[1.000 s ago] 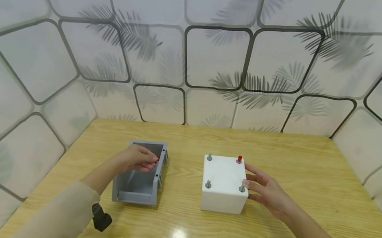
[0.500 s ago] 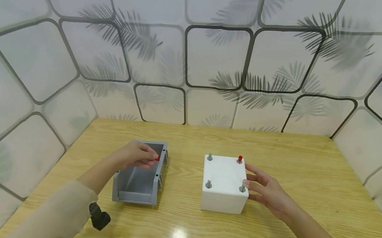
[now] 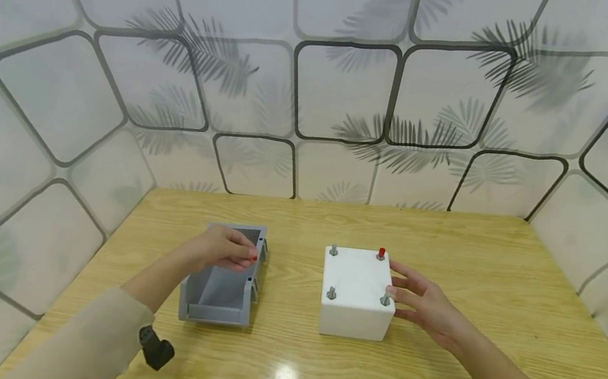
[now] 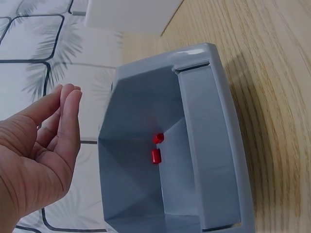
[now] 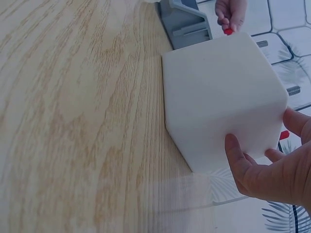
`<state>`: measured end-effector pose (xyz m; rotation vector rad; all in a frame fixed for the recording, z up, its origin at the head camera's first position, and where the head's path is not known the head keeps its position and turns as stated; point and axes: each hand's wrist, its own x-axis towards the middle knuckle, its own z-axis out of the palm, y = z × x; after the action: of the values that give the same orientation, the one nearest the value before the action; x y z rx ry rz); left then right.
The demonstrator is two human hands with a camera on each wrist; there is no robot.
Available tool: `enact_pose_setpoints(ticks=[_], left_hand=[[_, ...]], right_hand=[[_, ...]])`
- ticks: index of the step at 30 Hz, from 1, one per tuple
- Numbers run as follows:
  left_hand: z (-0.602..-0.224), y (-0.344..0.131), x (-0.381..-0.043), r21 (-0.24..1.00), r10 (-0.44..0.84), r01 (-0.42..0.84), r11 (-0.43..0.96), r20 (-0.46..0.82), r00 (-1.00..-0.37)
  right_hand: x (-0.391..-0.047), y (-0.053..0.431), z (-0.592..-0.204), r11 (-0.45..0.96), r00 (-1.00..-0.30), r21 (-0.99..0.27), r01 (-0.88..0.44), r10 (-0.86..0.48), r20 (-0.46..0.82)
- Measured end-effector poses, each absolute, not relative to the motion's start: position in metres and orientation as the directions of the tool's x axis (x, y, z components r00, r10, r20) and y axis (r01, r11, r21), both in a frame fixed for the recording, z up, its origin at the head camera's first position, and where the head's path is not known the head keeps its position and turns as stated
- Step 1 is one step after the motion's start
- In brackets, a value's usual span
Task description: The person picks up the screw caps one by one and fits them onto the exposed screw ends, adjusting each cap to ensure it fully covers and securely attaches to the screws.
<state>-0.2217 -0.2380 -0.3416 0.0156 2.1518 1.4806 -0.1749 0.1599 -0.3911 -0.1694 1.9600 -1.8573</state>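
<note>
My left hand (image 3: 224,248) is above the grey bin (image 3: 214,313), with a small red cap (image 3: 255,258) pinched between thumb and fingertips. The left wrist view hides that cap behind the fingers (image 4: 70,104). Two loose red caps (image 4: 155,156) lie inside the bin. A white block (image 3: 358,277) stands on the table, a threaded bolt at each top corner. Its far right bolt carries a red cap (image 3: 381,253); the others are bare metal. My right hand (image 3: 424,304) rests against the block's right side, fingers spread, the thumb near the front right bolt (image 3: 385,299).
The wooden table (image 3: 305,222) spans the view, with a strip of its surface between bin and block. Patterned curtain-like walls (image 3: 345,92) enclose the back and both sides. Black wrist cameras (image 3: 156,349) sit on the sleeves.
My left hand lifts slightly, then shifts a little to the right above the bin, still pinching the red cap. My right hand and the block stay put.
</note>
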Motion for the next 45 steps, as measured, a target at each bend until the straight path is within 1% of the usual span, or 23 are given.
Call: enact_pose_setpoints(ticks=[6, 14, 21, 30, 38, 45], left_hand=[[-0.339, -0.235, -0.219, 0.872, 0.296, -0.276, 0.405, -0.411, -0.862], [-0.334, -0.226, -0.215, 0.875, 0.335, -0.243, 0.42, -0.398, -0.854], [-0.33, -0.215, -0.212, 0.884, 0.395, -0.198, 0.423, -0.377, -0.838], [-0.318, -0.2, -0.209, 0.891, 0.42, -0.183, 0.416, -0.367, -0.83], [-0.307, -0.183, -0.205, 0.912, 0.47, -0.161, 0.377, -0.338, -0.816], [-0.31, -0.174, -0.207, 0.921, 0.504, -0.156, 0.357, -0.331, -0.797]], right_hand=[[-0.176, 0.161, -0.391, 0.094, -0.897, -0.975, 0.201, -0.383, -0.222], [-0.175, 0.161, -0.392, 0.09, -0.898, -0.973, 0.211, -0.376, -0.229], [-0.175, 0.16, -0.392, 0.102, -0.899, -0.972, 0.211, -0.371, -0.234], [-0.175, 0.159, -0.391, 0.09, -0.898, -0.973, 0.214, -0.373, -0.232], [-0.175, 0.16, -0.391, 0.087, -0.9, -0.974, 0.207, -0.374, -0.225], [-0.175, 0.16, -0.391, 0.09, -0.897, -0.974, 0.206, -0.379, -0.225]])
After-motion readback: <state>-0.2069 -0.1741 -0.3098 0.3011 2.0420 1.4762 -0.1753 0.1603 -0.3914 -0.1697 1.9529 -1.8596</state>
